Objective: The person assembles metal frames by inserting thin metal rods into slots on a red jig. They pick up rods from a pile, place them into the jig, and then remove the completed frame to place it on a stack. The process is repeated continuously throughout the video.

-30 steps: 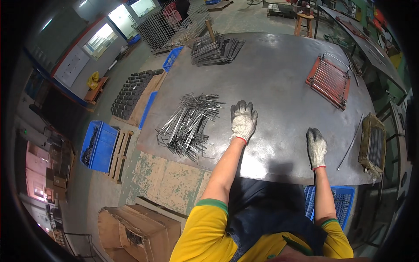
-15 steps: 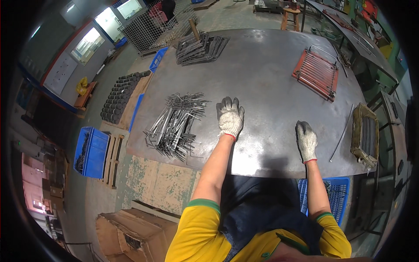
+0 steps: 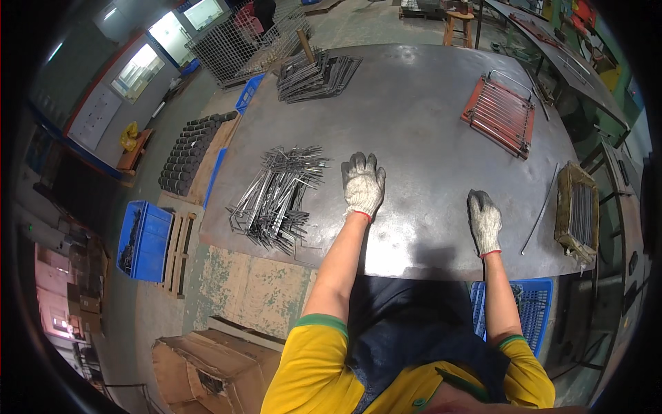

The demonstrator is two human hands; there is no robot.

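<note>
My left hand (image 3: 363, 185), in a white knit glove with dark grey fingertips, lies flat on the metal tabletop (image 3: 414, 124) with its fingers stretched out. To its left, and apart from it, is a heap of bent metal rods (image 3: 279, 196). My right hand (image 3: 485, 219), gloved the same way, rests on the table near the front edge. Its fingers look extended and close together, and nothing shows in them. Farther off on the right sits a red jig (image 3: 500, 117) carrying a row of parallel metal rods and a wire frame.
Bent wire frames (image 3: 317, 77) are stacked at the table's far left. On the right lie a long thin rod (image 3: 540, 209) and a worn box of rods (image 3: 578, 210). Blue crates stand below the front edge (image 3: 538, 293) and at left (image 3: 153, 241). A cardboard box (image 3: 214, 366) is lower left.
</note>
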